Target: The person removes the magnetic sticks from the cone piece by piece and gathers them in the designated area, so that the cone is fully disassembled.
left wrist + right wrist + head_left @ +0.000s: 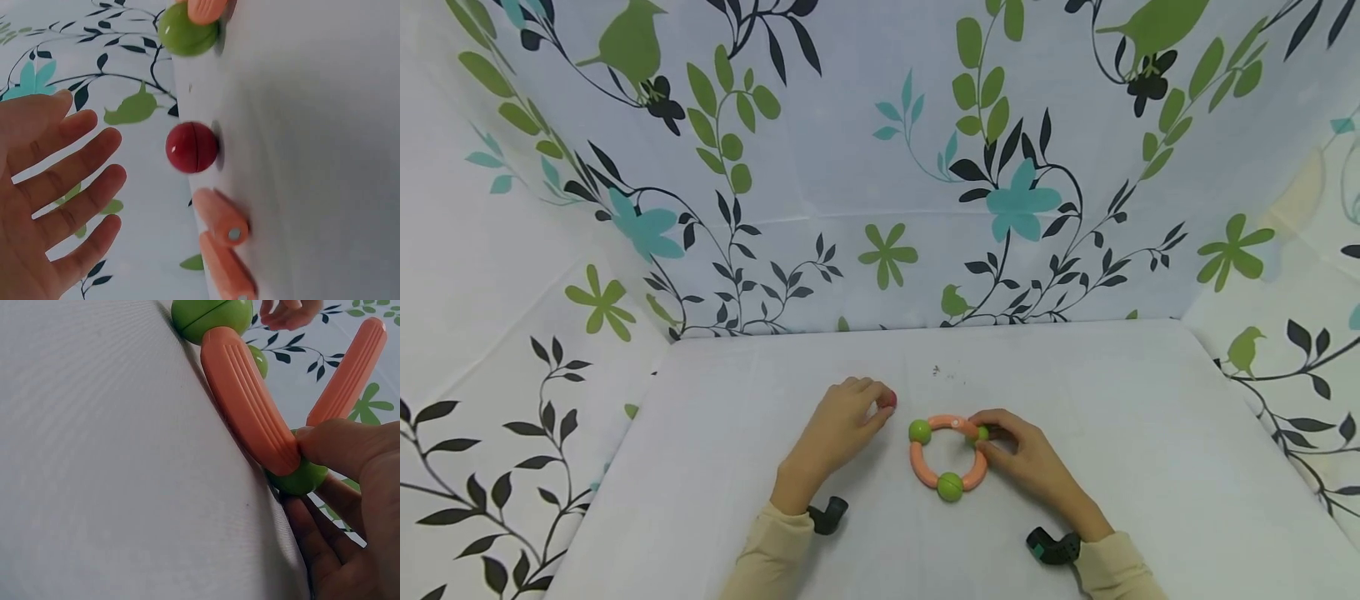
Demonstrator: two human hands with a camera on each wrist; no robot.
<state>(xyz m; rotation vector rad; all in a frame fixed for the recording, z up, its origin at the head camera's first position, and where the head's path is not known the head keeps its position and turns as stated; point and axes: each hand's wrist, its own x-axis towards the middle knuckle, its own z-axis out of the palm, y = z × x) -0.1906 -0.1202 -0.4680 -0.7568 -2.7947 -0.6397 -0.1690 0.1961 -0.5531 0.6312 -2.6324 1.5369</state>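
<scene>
My left hand (842, 421) hovers over a red ball (192, 147). In the left wrist view its fingers are spread and apart from the ball, which sits on the table. Two orange magnetic sticks (224, 225) lie beside the red ball; in the head view they are not seen. My right hand (1026, 454) pinches a green ball (297, 478) of a ring built from orange magnetic sticks (247, 400) and green balls. From that ball one orange stick (350, 375) slants upward in the right wrist view. Another green ball (950, 487) forms the ring's near side.
A white-covered table (760, 400) lies under everything. Behind it hangs a cloth (820, 167) printed with leaves, birds and flowers. Small dark marks (936, 369) show on the table beyond the ring. A black wrist camera (827, 515) is worn on each wrist.
</scene>
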